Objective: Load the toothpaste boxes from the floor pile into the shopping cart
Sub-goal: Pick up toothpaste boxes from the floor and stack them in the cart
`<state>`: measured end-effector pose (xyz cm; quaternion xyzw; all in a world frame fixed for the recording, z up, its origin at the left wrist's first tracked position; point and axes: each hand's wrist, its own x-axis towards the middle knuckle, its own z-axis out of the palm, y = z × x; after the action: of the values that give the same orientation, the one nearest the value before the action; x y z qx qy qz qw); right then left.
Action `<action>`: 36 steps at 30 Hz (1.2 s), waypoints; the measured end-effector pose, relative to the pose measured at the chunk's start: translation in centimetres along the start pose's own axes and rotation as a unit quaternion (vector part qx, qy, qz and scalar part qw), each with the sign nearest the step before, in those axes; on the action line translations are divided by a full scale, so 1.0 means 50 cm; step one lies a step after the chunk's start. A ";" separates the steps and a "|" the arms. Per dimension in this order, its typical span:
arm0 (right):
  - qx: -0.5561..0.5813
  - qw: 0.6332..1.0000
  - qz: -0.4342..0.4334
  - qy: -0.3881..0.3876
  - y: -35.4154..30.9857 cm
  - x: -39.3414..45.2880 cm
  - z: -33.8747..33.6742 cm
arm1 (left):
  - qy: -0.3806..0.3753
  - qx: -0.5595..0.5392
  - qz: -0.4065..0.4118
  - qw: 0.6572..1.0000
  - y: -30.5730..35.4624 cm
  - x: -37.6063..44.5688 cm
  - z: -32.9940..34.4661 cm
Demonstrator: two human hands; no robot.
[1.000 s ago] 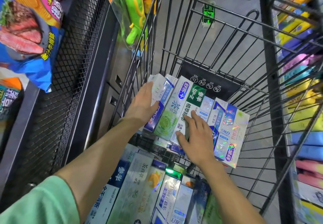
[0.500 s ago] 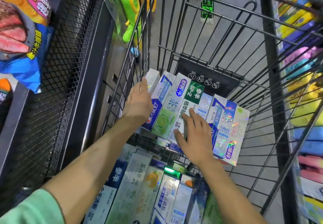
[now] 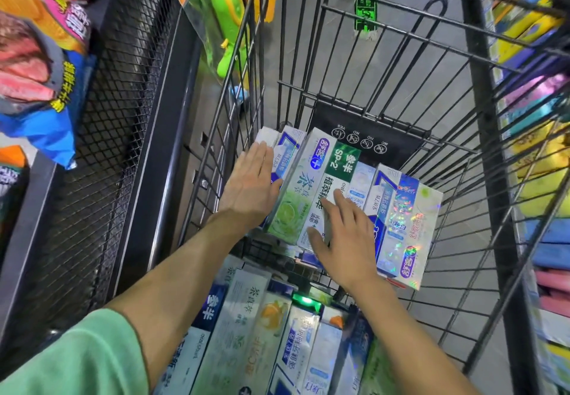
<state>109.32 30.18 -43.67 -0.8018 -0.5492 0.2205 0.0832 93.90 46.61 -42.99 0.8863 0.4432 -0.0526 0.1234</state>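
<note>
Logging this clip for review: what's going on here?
A person is arranging toothpaste boxes in a wire cart. The left hand lies flat against the row's left end, and the right hand rests, fingers spread, on the middle boxes. Neither hand grips a box. More boxes lie in the near end of the cart.

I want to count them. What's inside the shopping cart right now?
A row of toothpaste boxes lies in the shopping cart. Both hands cover parts, so boxes underneath can't be counted.
</note>
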 end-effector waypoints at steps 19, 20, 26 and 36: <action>-0.064 0.987 0.145 0.001 -0.088 -0.295 -0.301 | -0.003 0.071 0.218 0.973 0.089 -0.248 -0.231; -0.060 0.985 0.163 0.016 -0.095 -0.338 -0.317 | 0.015 0.071 0.231 0.970 0.098 -0.263 -0.249; -0.100 0.955 0.267 0.086 -0.138 -0.642 -0.377 | 0.053 0.091 0.358 0.928 0.221 -0.380 -0.358; -0.096 0.835 0.504 0.199 -0.181 -1.262 -0.334 | 0.081 0.117 0.617 0.774 0.558 -0.774 -0.354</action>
<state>90.23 -22.42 -8.91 -0.9981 -0.0592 0.0140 -0.0092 92.62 5.32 -13.28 0.9781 -0.2003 0.0555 -0.0115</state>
